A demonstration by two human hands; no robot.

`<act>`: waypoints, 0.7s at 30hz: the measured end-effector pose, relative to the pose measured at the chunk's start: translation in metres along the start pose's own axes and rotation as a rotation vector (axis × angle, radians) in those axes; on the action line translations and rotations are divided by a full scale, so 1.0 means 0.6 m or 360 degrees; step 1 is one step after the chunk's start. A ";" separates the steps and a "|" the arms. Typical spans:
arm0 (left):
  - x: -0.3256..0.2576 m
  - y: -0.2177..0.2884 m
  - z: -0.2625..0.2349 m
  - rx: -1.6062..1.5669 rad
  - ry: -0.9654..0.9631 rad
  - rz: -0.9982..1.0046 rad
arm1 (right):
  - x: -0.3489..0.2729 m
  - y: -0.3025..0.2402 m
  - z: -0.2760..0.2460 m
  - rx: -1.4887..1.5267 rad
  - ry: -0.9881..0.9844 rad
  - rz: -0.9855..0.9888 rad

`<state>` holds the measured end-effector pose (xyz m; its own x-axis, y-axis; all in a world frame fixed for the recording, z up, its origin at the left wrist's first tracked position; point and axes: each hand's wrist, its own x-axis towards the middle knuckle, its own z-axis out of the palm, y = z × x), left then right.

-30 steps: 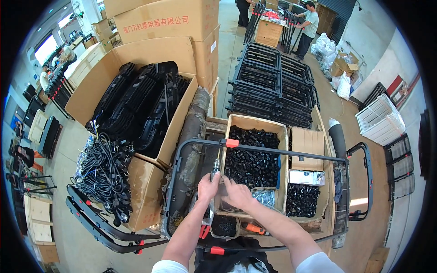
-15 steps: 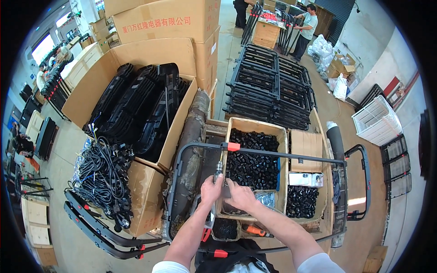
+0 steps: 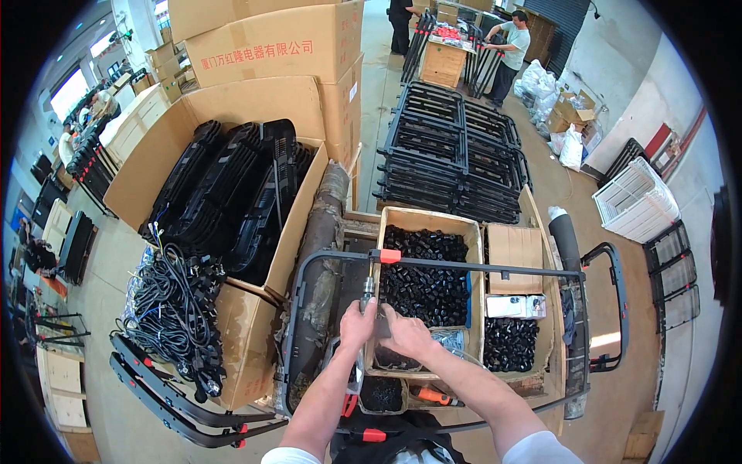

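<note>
Gripping a slim metal-tipped driver tool (image 3: 369, 288) against a black tubular frame (image 3: 479, 267), both hands (image 3: 358, 325) (image 3: 407, 334) work above an open cardboard box (image 3: 421, 220) full of small black plastic parts (image 3: 425, 278).

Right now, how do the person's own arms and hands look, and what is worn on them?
Both forearms are bare and come in from the lower edge. The left hand and the right hand wear no gloves, and no watch, ring or wristband can be seen. Short white sleeves show at the bottom: the left sleeve and the right sleeve, each ending above the elbow.
</note>
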<state>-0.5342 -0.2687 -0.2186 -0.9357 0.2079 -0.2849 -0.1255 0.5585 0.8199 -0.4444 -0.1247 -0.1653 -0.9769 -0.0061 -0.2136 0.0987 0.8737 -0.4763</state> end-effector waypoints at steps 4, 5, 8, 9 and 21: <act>0.002 0.017 0.002 0.0137 -0.0020 -0.0039 | 0.001 0.019 0.011 0.0046 0.0073 -0.0049; 0.002 0.018 0.002 0.0198 -0.0022 -0.0058 | 0.002 0.020 0.012 0.0066 0.0105 -0.0073; 0.006 0.021 0.000 0.0224 -0.0032 -0.0017 | 0.006 0.024 0.014 0.0103 0.0110 -0.0094; 0.006 0.024 0.000 0.0225 -0.0031 -0.0016 | 0.008 0.028 0.015 0.0104 0.0111 -0.0094; 0.023 0.027 0.007 0.0295 0.0026 -0.0012 | 0.018 0.022 0.012 0.0045 0.0114 -0.0116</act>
<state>-0.5479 -0.2534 -0.2111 -0.9405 0.1910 -0.2811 -0.0710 0.6986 0.7120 -0.4522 -0.1164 -0.1799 -0.9926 -0.0332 -0.1166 0.0315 0.8580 -0.5126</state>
